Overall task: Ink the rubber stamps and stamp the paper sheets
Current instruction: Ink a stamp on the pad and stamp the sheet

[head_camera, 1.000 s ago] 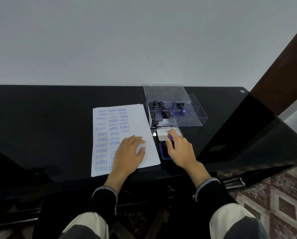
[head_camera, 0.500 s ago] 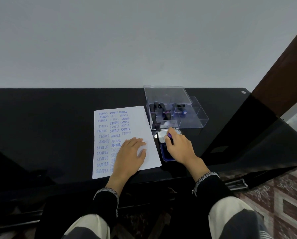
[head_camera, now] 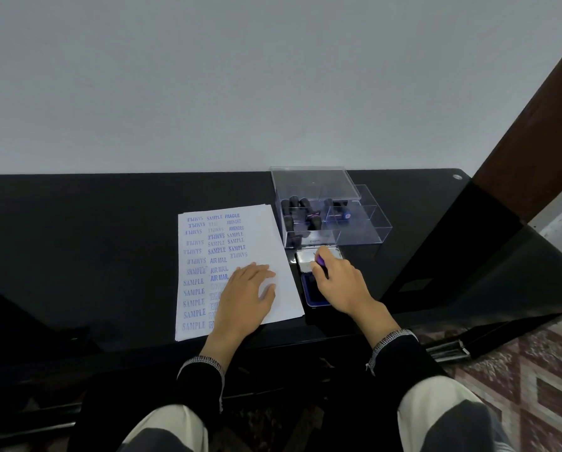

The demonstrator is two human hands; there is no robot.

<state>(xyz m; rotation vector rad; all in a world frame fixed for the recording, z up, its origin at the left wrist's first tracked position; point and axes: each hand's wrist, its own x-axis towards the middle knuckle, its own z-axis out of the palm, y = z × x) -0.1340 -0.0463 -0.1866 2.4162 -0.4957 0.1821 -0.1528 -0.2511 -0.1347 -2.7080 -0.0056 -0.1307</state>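
Pressing flat on the paper point(head_camera: 263, 243), the left hand point(head_camera: 245, 296) lies open with fingers spread, palm down over the near middle of the sheet, pinning it to the black desk point(head_camera: 77, 239). The right hand point(head_camera: 341, 285) is closed around a stamp point(head_camera: 320, 261) with a purple top, only a small part of which shows above the fingers. It holds the stamp over the ink pad point(head_camera: 312, 293), which sits just right of the paper with its lid point(head_camera: 305, 257) folded open on the far side. Whether the stamp face is touching the blue pad cannot be told, since the hand covers it.

Judging by the sheet, the work is well along on this page. The left column is filled from far to near with SAMPLE marks, some upside down, and the middle column carries SAMPLE, AIR MAIL and further marks partly hidden under the left hand. A shorter third column reads FRAGILE, AMENDED and SAMPLE at the far end. The right strip and the near right corner are blank, so room is left for more impressions. The paper edge at the near left looks layered, which suggests more sheets beneath, though how many is unclear.

Beyond the pad stands a clear box point(head_camera: 364, 223) with several dark-handled stamps in its left compartments; its right compartments look mostly empty. This step looks like inking, with the press onto paper to follow.
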